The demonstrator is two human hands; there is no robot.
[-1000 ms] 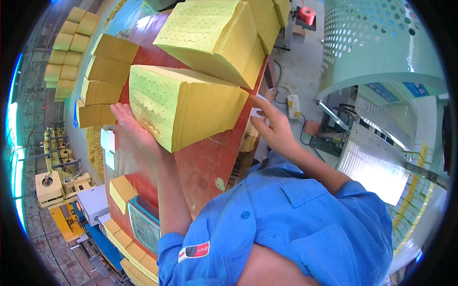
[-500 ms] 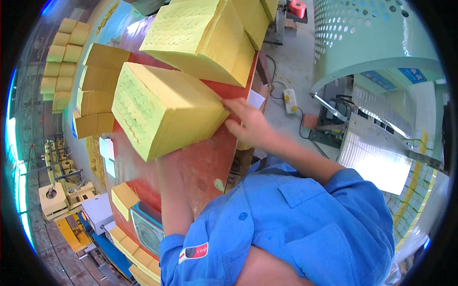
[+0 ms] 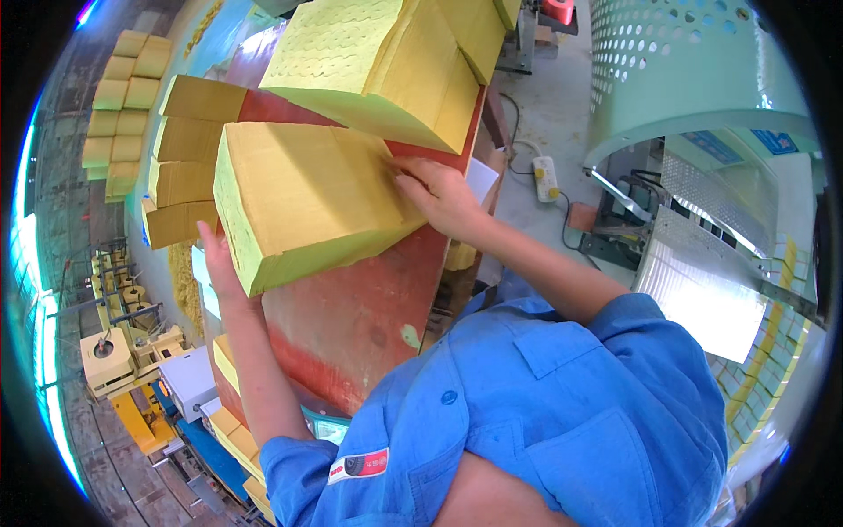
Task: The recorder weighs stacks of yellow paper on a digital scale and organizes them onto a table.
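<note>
yellow stack (image 3: 307, 189): over the red table (image 3: 360, 325), just beside another stack (image 3: 329, 48) | left hand (image 3: 226, 272): flat-ish, spread at its left end | right hand (image 3: 443, 200): fingers bent on its right end, can't tell if pinching tbh

1. The desk (image 3: 351, 342) has a red top, scuffed and paler in places, with a small pale-green patch (image 3: 410, 335) near its right edge.
2. Over its middle is a yellow block (image 3: 307, 189) of layered sheets; whether its whole underside rests on the top cannot be told.
3. Just beyond that, more yellow stacks (image 3: 378, 79) stand close together on the desk.
4. Pale sheets (image 3: 205, 277) lie at the left edge, with a smaller yellow piece (image 3: 226, 364) nearer the person.
5. Right of the desk, the grey floor (image 3: 562, 114) carries a white power strip (image 3: 544, 178).
</note>
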